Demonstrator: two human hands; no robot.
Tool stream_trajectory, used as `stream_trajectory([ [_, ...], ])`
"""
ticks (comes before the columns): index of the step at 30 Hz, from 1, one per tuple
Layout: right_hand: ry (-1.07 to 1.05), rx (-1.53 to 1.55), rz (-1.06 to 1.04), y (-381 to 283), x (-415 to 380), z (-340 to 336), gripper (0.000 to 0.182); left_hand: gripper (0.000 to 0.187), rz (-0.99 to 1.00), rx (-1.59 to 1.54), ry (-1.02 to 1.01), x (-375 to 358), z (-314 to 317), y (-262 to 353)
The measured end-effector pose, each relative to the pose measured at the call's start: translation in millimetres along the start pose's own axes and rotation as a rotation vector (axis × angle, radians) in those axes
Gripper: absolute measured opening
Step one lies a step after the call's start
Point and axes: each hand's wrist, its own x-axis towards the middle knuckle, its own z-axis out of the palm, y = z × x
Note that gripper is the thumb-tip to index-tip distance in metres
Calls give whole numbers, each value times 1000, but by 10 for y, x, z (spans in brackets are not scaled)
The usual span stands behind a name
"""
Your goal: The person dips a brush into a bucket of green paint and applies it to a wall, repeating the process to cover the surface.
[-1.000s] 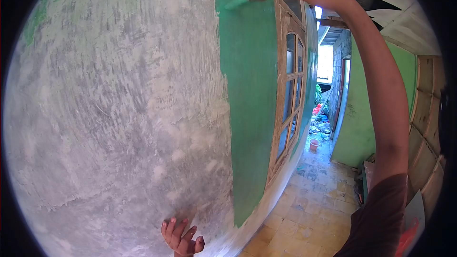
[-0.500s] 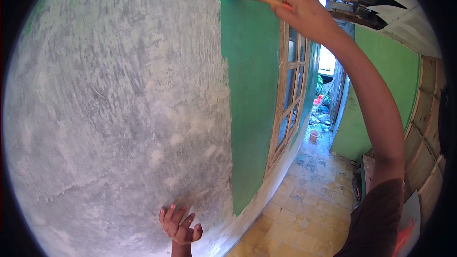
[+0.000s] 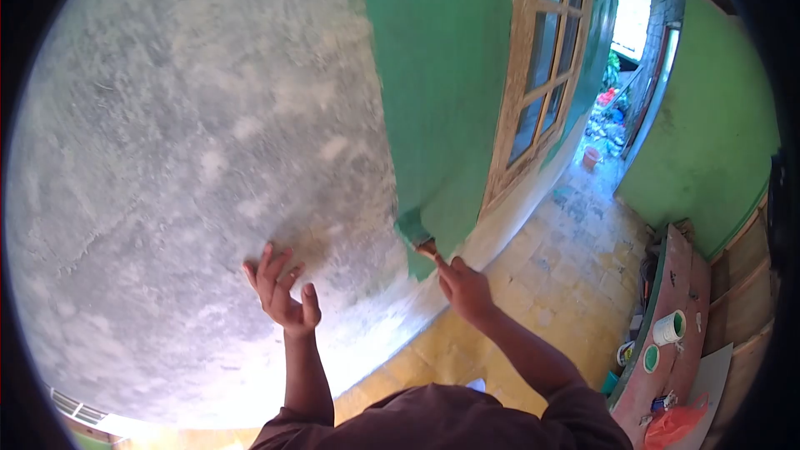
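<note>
My right hand (image 3: 467, 290) is closed around the handle of a paintbrush (image 3: 426, 246). The green-coated bristles lie against the lower left part of a green painted strip (image 3: 442, 92) of wall, close to its edge with the bare plaster. My left hand (image 3: 283, 293) has its fingers spread and holds nothing. It is raised in front of the bare grey wall (image 3: 192, 167), fingertips near the surface. Right of the green strip sits a wooden-framed window (image 3: 542, 58).
A reddish bench (image 3: 679, 283) along the right side carries a white paint bucket (image 3: 669, 328), a tub of green paint (image 3: 651, 358) and a red plastic bag (image 3: 677, 423). A small bucket (image 3: 591, 158) stands on the tiled floor (image 3: 533, 275) by the doorway.
My right hand has brought the brush from the top of the green strip down to its lower end. The view has tilted downward. My left hand stays open near the plaster.
</note>
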Motion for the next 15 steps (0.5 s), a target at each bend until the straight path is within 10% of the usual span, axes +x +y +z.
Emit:
stream_trajectory([
  [6, -293, 160, 208, 404, -1213, 651, 30, 28, -92, 22, -129, -311, 93, 296],
  [15, -107, 485, 711, 1741, -2605, 139, 25, 17, -259, -212, -158, -599, 965, 1023],
])
